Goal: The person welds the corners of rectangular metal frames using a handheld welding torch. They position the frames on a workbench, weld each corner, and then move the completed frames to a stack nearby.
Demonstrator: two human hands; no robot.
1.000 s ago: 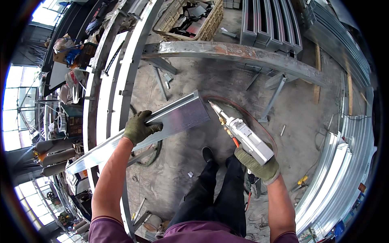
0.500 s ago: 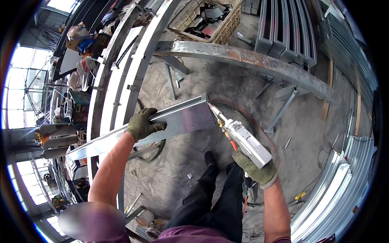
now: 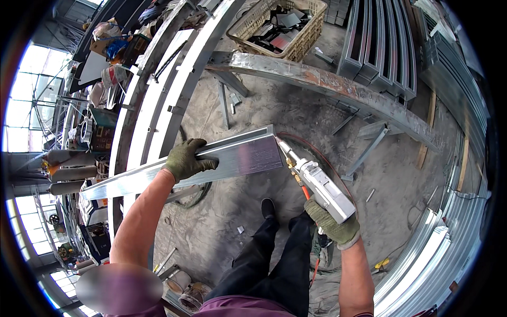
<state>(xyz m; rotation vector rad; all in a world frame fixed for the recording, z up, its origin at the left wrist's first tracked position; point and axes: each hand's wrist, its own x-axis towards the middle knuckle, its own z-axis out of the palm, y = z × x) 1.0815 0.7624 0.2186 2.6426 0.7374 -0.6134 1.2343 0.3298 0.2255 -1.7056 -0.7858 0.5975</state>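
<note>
My left hand (image 3: 186,159), in a green work glove, grips the top edge of a long shiny metal profile (image 3: 232,159) that runs from the left side to the middle of the view. In my gloved right hand (image 3: 331,224) I hold a grey handheld welding torch (image 3: 317,182). Its thin brass nozzle touches the right end of the profile. An orange hose hangs down from the torch handle past my legs.
A rusty curved steel beam (image 3: 338,87) on stands crosses the concrete floor ahead. Behind it sits a wicker basket (image 3: 306,37) of metal scraps. Curved metal rails (image 3: 158,95) lie to the left, stacked profiles (image 3: 438,243) to the right, gas cylinders (image 3: 68,158) far left.
The view has tilted slightly. My hands, the profile and the torch keep the same hold, with the nozzle still at the profile's right end.
</note>
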